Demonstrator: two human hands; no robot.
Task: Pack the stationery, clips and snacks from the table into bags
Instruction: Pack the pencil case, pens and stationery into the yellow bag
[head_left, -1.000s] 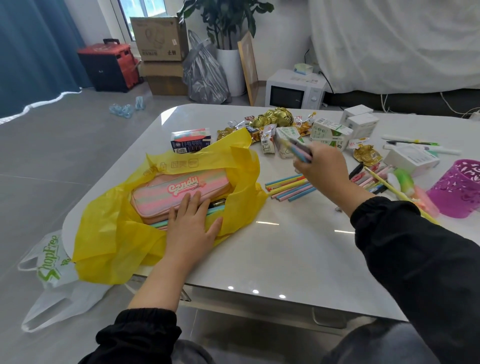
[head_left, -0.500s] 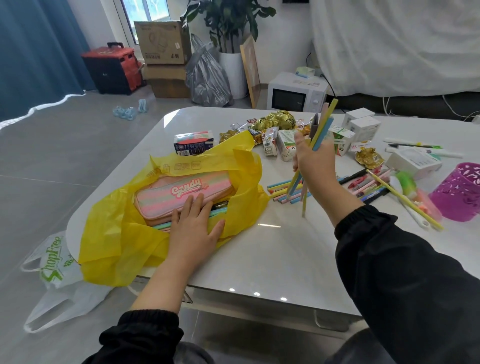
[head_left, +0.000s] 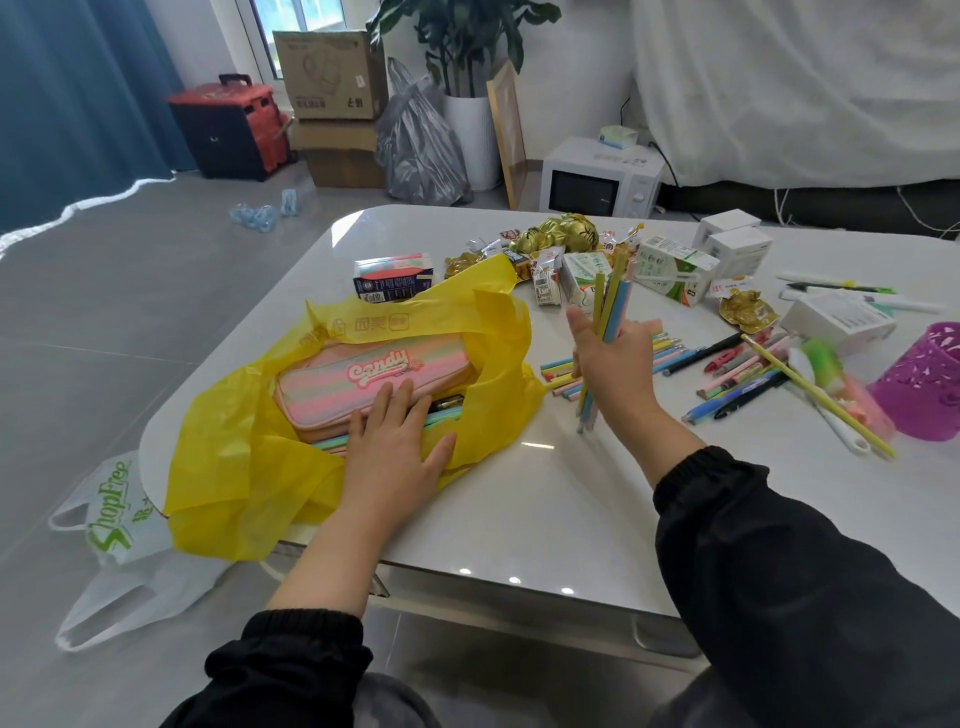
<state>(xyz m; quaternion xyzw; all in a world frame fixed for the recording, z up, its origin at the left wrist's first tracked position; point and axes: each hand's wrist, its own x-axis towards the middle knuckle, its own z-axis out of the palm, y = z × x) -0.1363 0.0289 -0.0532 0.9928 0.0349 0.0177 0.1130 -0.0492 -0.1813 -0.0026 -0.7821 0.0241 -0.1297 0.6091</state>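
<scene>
A yellow plastic bag lies open on the white table, holding a pink striped "Candy" pencil case with coloured pencils beneath it. My left hand rests flat, fingers straight, on the case and the bag's mouth. My right hand grips a bundle of coloured pencils, held nearly upright above the table just right of the bag. More coloured pencils lie behind that hand. Pens lie further right. Snack packets and gold wrappers sit at the back.
A purple perforated cup stands at the right edge, white boxes behind it. A white "ShopFree" bag hangs off the table's near left corner. On the floor behind are a microwave, cardboard boxes and a plant.
My right hand lifted the pencil bundle from a flat reach, turned it upright and brought it left toward the bag. My left hand stayed on the pencil case.
</scene>
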